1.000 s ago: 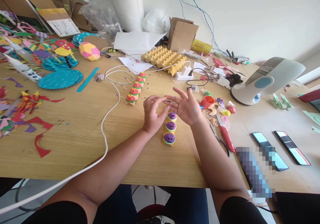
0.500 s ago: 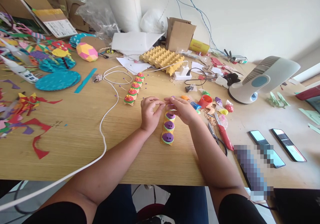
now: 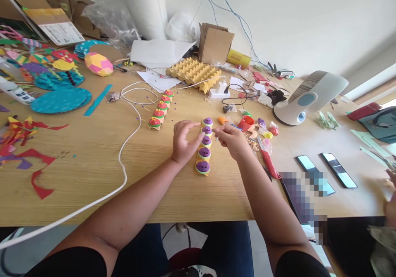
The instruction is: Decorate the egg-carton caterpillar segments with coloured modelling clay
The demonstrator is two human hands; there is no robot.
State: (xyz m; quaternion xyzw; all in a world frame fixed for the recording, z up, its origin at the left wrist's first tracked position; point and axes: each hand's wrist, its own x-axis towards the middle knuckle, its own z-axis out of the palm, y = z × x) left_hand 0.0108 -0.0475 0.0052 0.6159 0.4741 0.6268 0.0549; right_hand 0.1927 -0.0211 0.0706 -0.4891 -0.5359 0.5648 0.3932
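Observation:
A yellow egg-carton strip (image 3: 206,172) lies lengthwise on the table, its several bumps topped with purple clay faces (image 3: 203,166). My left hand (image 3: 186,141) is at the strip's left side, thumb and forefinger apart and touching it near the upper bumps. On the right side, my right hand (image 3: 230,139) is pinched beside the second bump from the far end; what its fingertips hold is too small to make out. Another strip (image 3: 160,113), with red and green caps, stands farther left, thin sticks with dark tips around it.
A white cable (image 3: 122,153) runs across the left of the table. Beyond the hands are a yellow egg tray (image 3: 194,73) and a power strip (image 3: 219,91). A red cup (image 3: 246,123), clay bags, a red-handled knife (image 3: 270,164), phones (image 3: 338,170) and a fan (image 3: 309,97) are at right.
My right hand has moved right, away from my left hand, and turned into a pinch. The far purple bumps now show between the hands. The camera view has shifted right.

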